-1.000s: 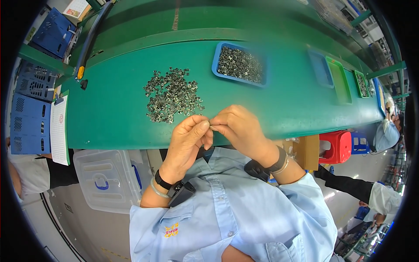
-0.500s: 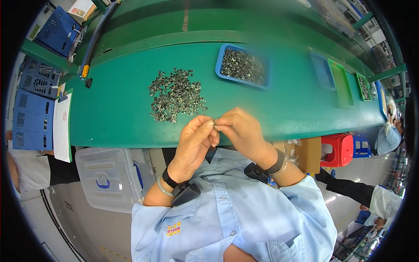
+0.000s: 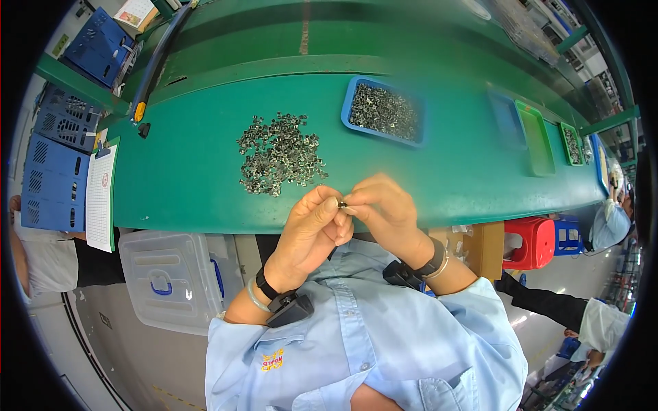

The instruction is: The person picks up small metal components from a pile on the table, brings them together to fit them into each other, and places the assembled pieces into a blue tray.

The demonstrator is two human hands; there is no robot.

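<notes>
Both my hands meet in front of my chest at the near edge of the green table [image 3: 185,198]. A small dark metal piece [image 3: 342,204] sits between their fingertips. My left hand [image 3: 312,229] pinches it between thumb and forefinger, the other fingers curled. From the other side, my right hand [image 3: 384,209] pinches the same piece with thumb and fingers. Just beyond my hands, a loose pile of small shiny metal pieces [image 3: 281,154] lies on the table. Farther back to the right stands a blue tray [image 3: 347,118] heaped with similar pieces.
Green trays [image 3: 538,140] and a pale blue tray [image 3: 506,120] stand at the far right. A clipboard [image 3: 101,195] and blue crates [image 3: 55,181] are on the left. Below the table are a lidded plastic box [image 3: 168,274], a cardboard box [image 3: 488,248] and a red stool [image 3: 531,243].
My hands have come slightly lower and nearer to me, still together at the fingertips. The small metal piece now shows more plainly between them. The view has shifted slightly.
</notes>
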